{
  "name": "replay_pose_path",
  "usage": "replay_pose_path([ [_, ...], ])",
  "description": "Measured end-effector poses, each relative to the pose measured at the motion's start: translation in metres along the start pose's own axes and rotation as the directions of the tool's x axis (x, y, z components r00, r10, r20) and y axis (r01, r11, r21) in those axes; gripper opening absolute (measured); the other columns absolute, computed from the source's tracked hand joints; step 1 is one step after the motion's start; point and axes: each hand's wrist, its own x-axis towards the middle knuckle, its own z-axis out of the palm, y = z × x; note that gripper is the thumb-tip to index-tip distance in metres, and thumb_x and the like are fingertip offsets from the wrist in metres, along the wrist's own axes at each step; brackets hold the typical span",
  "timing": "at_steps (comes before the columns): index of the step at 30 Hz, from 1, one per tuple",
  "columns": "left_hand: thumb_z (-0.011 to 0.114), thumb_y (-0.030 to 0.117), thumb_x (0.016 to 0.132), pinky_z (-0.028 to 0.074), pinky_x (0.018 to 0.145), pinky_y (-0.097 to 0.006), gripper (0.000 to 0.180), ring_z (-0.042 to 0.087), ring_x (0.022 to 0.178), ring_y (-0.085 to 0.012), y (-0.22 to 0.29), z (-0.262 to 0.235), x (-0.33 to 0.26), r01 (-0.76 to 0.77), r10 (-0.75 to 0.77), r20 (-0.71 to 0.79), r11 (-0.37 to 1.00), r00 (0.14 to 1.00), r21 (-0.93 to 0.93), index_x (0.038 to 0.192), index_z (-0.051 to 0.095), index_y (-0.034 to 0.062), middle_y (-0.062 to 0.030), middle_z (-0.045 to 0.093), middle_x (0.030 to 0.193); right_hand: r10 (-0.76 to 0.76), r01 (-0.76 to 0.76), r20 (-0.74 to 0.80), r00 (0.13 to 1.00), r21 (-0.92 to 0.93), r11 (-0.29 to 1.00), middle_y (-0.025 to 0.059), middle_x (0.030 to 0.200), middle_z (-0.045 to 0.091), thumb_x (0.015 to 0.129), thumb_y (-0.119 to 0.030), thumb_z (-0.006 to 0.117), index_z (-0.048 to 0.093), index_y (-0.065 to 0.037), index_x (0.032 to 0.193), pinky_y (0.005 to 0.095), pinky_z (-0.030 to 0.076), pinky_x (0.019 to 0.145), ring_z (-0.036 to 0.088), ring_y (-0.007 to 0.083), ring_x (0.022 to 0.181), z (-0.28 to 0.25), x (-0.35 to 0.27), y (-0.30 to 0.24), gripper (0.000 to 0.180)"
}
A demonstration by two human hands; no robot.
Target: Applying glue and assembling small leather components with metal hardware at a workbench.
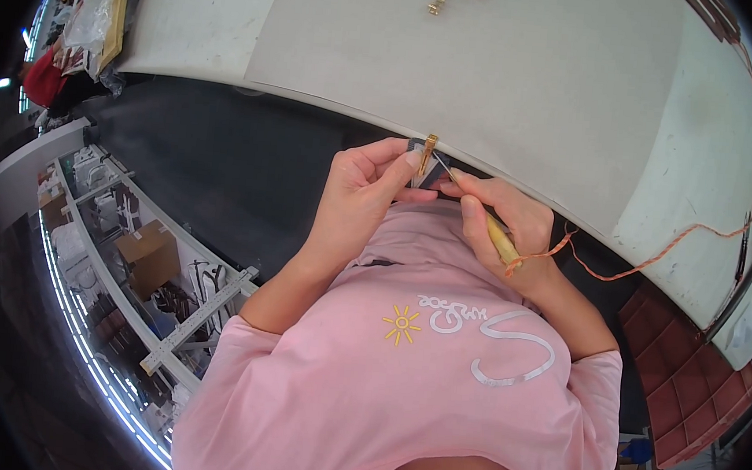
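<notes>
My left hand (365, 181) is closed on a small dark block (416, 145), just off the table's near edge. Against the block, under my thumb, lies a narrow gold-coloured metal piece (431, 144); its exact kind is unclear. My right hand (514, 218) grips a pen-like tool with a yellow handle (501, 238), held slantwise. The tool's thin metal tip (442, 162) reaches to the gold piece, though whether they touch I cannot tell. From the handle's end runs a twisted orange cord (629, 274).
Several gold-coloured metal parts (435, 6) lie at the far side of the grey mat (459, 74) on the white table (193, 31). The orange cord crosses the table's right side. A quilted dark-red seat (682, 383) stands at the right, shelving with a cardboard box (150, 257) at the left.
</notes>
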Motion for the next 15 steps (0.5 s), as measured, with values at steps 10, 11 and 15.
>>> replay_pose_path([
  [10, 0.057, 0.012, 0.098, 0.06, 0.072, -0.025, 0.022, 0.07, 0.082, -0.0147, 0.0, 0.0003, 0.001, 0.009, -0.009, -0.013, 1.0, 1.0, 0.003, 0.108, 0.067, -0.0044, -0.0095, 0.071, 0.093, -0.029, 0.03, 0.034, 0.999, -0.034, 0.999, 0.0103, 0.085, 0.072, 0.082, 0.006, 0.063, 0.066, 0.005, 0.106, 0.028, 0.054, 0.061, 0.067, 0.019, 0.065, -0.0032, 0.0, 0.0015, 0.024],
  [11, 0.057, 0.012, 0.098, 0.06, 0.072, -0.025, 0.022, 0.07, 0.082, -0.0147, 0.0003, 0.0007, 0.0009, 0.008, -0.008, -0.013, 1.0, 1.0, 0.004, 0.108, 0.067, -0.0044, -0.0095, 0.071, 0.093, -0.053, 0.054, 0.033, 0.998, -0.042, 0.998, 0.0099, 0.084, 0.072, 0.082, 0.006, 0.063, 0.066, 0.005, 0.106, 0.0279, 0.054, 0.061, 0.067, 0.0186, 0.065, -0.0041, -0.0004, 0.0023, 0.024],
  [15, 0.056, 0.012, 0.099, 0.06, 0.073, -0.025, 0.023, 0.071, 0.084, -0.0163, 0.0007, 0.0006, 0.0006, 0.015, -0.015, -0.015, 1.0, 1.0, 0.016, 0.109, 0.067, -0.0046, -0.0101, 0.071, 0.093, -0.015, 0.018, 0.098, 0.995, -0.037, 0.999, 0.0159, 0.091, 0.073, 0.085, 0.006, 0.059, 0.065, 0.007, 0.106, 0.0287, 0.057, 0.071, 0.073, 0.0215, 0.078, -0.0085, -0.0004, 0.0001, 0.022],
])
